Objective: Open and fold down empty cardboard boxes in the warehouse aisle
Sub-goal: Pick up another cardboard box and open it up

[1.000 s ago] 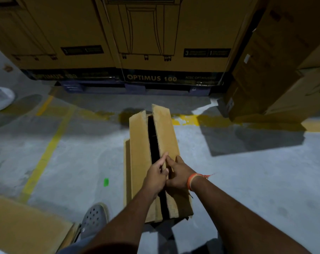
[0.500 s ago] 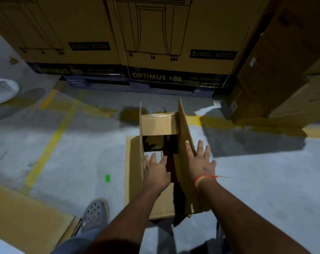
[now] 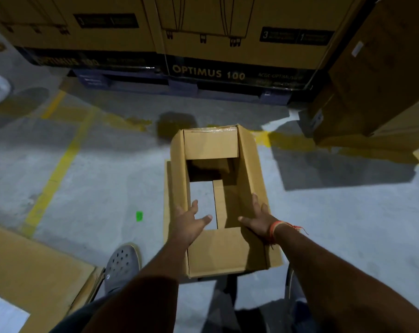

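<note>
While the cardboard box (image 3: 218, 251) is standing open-topped on the grey floor (image 3: 347, 224) in front of the person, the left hand (image 3: 190, 225) is pressing its left flap outward with straight, spread fingers, and the right hand (image 3: 257, 218) is pressing the right flap outward, fingers likewise straight, gripping nothing
</note>
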